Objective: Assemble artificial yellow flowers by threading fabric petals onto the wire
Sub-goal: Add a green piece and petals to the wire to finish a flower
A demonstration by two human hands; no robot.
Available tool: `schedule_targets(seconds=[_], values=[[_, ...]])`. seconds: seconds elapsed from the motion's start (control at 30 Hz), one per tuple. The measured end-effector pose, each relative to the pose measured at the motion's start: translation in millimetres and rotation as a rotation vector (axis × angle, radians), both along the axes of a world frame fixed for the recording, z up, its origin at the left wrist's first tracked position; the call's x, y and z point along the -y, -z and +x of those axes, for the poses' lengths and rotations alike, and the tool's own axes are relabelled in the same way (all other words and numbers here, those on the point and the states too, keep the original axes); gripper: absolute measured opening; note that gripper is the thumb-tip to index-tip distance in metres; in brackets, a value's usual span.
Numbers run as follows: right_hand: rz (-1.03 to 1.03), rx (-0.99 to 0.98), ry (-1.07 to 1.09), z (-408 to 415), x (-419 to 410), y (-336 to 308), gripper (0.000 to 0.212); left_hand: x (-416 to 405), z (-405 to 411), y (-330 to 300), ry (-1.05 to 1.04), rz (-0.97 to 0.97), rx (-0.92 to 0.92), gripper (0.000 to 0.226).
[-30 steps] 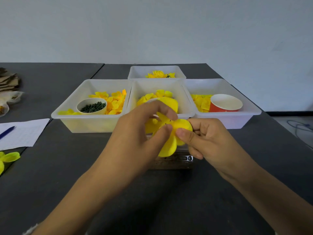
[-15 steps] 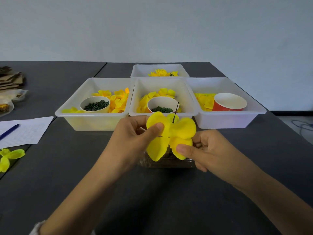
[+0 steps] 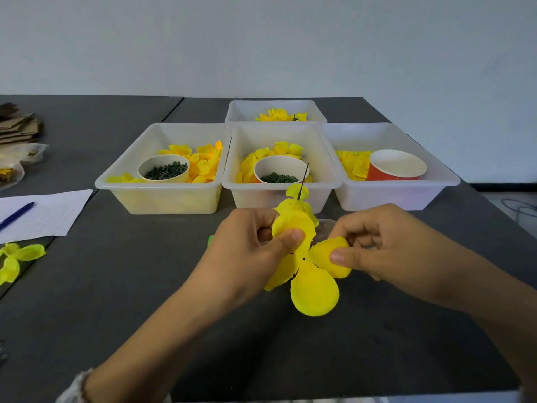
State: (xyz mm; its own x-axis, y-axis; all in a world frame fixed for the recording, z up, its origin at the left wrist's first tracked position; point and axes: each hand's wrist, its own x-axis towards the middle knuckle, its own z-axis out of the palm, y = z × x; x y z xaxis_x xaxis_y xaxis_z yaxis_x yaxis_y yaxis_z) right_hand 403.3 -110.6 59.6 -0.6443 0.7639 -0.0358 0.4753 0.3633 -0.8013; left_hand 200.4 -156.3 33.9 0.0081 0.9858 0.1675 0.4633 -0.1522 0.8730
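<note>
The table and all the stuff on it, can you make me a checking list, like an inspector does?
Surface: dark table, bare in front.
Job's things: left hand and right hand each pinch the yellow petal piece; its hole shows; thin wire pokes up behind. Four white bins hold petals; two cups of green bits; red cup.
Clutter: paper with blue pen, loose yellow flower, cardboard pile, far left.
Grippers: both hands gripping.
Cables: a cord on the floor, right.
Surroundings: plain pale wall.
</note>
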Motion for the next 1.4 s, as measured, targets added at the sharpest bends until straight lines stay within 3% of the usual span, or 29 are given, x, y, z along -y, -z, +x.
schedule_targets(seconds=[0.2, 0.43, 0.63, 0.83, 0.9, 1.03, 1.13, 1.23, 1.3, 1.4], values=[[-0.158, 0.095, -0.12, -1, -3, 2, 0.011, 4, 7, 1, 0.045, -0.008, -0.04, 0.033], [-0.098, -0.102, -0.019, -3, 4, 10, 0.024, 2, 5, 3, 0.052, 0.004, -0.015, 0.028], [-0.084, -0.2, 0.007, -6, 8, 17, 0.053, 3, 3, 4, 0.071, 0.012, -0.024, 0.024], [-0.081, -0.25, 0.02, -11, 9, 19, 0.05, 4, 3, 4, 0.077, 0.02, 0.08, 0.034], [-0.091, -0.288, 0.007, -13, 11, 20, 0.039, 4, 3, 5, 0.096, 0.02, 0.14, 0.037], [-0.141, -0.35, -0.058, -18, 15, 23, 0.017, 4, 5, 3, 0.086, -0.017, 0.093, 0.031], [-0.106, -0.325, 0.001, -19, 12, 29, 0.033, 4, 1, 2, 0.053, -0.068, 0.049, 0.046], [-0.068, -0.332, 0.047, -20, 10, 29, 0.042, 9, -6, 1, -0.11, 0.049, -0.12, 0.048], [-0.047, -0.323, 0.053, -21, 9, 29, 0.038, 17, -6, -3, -0.24, 0.274, -0.184, 0.034], [-0.033, -0.324, 0.056, -23, 8, 29, 0.047, 32, 2, -15, -0.224, 0.541, -0.314, 0.02]])
